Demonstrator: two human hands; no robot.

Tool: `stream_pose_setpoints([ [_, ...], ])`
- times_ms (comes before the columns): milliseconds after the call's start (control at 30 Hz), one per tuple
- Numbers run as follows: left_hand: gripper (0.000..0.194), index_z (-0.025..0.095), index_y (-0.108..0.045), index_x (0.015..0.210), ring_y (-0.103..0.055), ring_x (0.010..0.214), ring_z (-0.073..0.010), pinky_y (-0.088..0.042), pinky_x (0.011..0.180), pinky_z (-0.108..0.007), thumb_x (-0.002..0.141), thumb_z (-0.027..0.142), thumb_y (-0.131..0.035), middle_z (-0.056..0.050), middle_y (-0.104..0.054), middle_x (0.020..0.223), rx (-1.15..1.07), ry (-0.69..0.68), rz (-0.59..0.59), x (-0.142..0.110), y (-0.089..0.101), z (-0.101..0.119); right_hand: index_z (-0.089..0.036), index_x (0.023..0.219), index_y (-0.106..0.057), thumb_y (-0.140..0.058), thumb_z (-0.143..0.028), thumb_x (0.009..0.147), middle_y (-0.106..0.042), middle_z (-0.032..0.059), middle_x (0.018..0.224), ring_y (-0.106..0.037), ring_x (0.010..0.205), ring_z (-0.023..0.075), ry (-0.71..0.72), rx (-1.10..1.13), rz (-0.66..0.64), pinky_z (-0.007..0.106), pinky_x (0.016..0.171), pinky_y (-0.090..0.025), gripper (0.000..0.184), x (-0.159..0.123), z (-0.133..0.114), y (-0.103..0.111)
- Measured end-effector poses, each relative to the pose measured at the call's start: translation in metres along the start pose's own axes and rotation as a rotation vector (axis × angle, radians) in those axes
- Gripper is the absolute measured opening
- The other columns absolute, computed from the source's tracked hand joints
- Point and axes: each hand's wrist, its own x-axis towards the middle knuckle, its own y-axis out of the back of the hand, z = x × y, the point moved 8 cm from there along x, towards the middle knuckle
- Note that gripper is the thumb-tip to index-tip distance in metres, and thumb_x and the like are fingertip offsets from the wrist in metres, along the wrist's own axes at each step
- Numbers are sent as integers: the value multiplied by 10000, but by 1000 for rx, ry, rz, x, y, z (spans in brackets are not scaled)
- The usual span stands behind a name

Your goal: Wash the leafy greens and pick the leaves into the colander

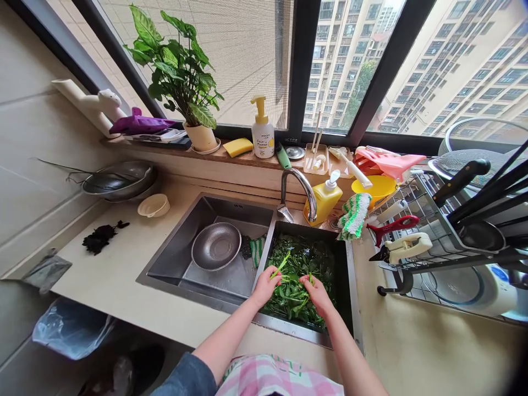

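Observation:
My left hand [267, 284] is closed around a few green stems [281, 265] whose cut ends stick up past the fingers. Across from it, my right hand [315, 291] pinches leafy green vegetables [297, 294] of the same kind. Both hands are over the right sink basin [350, 275], where a mass of dark leafy greens lies in water. Strands of greens hang between the two hands. The curved metal faucet [303, 184] stands behind this basin.
The left basin [185, 280] holds a metal bowl [216, 246] and a green striped cloth [257, 251]. Right of the sink is a dish rack [416, 220] with a knife and scissors. A yellow bottle [326, 201] stands behind. Dark wood ear [102, 237] lies on the left counter.

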Motion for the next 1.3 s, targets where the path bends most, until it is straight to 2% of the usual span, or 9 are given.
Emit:
stream_pose_setpoints([
  [233, 172, 167, -503, 724, -507, 636, -104, -398, 619, -218, 678, 307, -591, 19, -528, 729, -157, 60, -29, -5, -5, 0, -171, 763, -635, -507, -453, 735, -574, 6, 640, -446, 582, 132, 208, -277, -75, 222, 550, -323, 311, -9, -42, -20],
  [467, 120, 161, -485, 622, -473, 624, -114, -373, 616, -226, 635, 220, -588, 28, -512, 625, -83, -8, 6, -12, -16, -5, -167, 596, -552, -473, -386, 721, -487, -31, 517, -392, 511, 109, 103, -395, 16, 201, 491, -254, 264, -8, -32, -31],
  [567, 141, 164, -474, 577, -447, 593, -109, -347, 581, -218, 648, 232, -575, 35, -483, 577, -9, -29, 56, -15, -19, -13, -181, 605, -526, -462, -301, 725, -508, -27, 532, -407, 511, 107, 100, -548, 71, 202, 487, -232, 181, -13, -30, -34],
  [667, 199, 169, -460, 562, -444, 536, -102, -341, 538, -217, 660, 296, -577, 43, -466, 536, -43, 1, 94, -17, -19, -19, -192, 668, -541, -464, -244, 732, -555, -8, 574, -446, 523, 112, 101, -787, 147, 215, 488, -196, 113, -16, -31, -32],
  [767, 254, 168, -453, 574, -466, 499, -96, -341, 507, -212, 618, 348, -627, 41, -502, 534, -141, 87, 116, -18, -16, -23, -202, 700, -552, -436, -258, 779, -585, 9, 601, -480, 534, 117, 75, -859, 173, 220, 488, -196, 150, -12, -28, -23],
  [967, 363, 153, -503, 768, -526, 529, -84, -312, 459, -177, 602, 441, -650, -1, -590, 658, -405, 209, 160, -18, -11, -27, -194, 678, -593, -497, -395, 761, -614, 40, 630, -525, 586, 154, -24, -679, 178, 226, 519, -287, 238, -7, -8, 2],
  [1133, 420, 138, -514, 792, -497, 495, -64, -289, 437, -173, 608, 496, -633, 16, -557, 621, -421, 259, 44, -24, -33, -33, -160, 901, -626, -563, -480, 700, -629, 16, 713, -520, 583, 132, -57, -13, -68, 225, 555, -381, 383, -17, 5, -32],
  [1233, 443, 132, -514, 760, -461, 444, -55, -263, 411, -177, 610, 538, -608, 27, -534, 576, -331, 295, -55, -28, -48, -36, -149, 780, -622, -590, -545, 654, -591, -7, 616, -498, 546, 122, -84, 133, -43, 218, 524, -382, 416, -23, 6, -40],
  [1300, 462, 135, -508, 769, -445, 415, -49, -251, 396, -176, 628, 570, -574, 34, -526, 568, -301, 299, -58, -29, -47, -34, -158, 732, -614, -606, -564, 624, -571, -23, 577, -487, 521, 117, -81, 115, 9, 211, 490, -368, 421, -23, 4, -34],
])
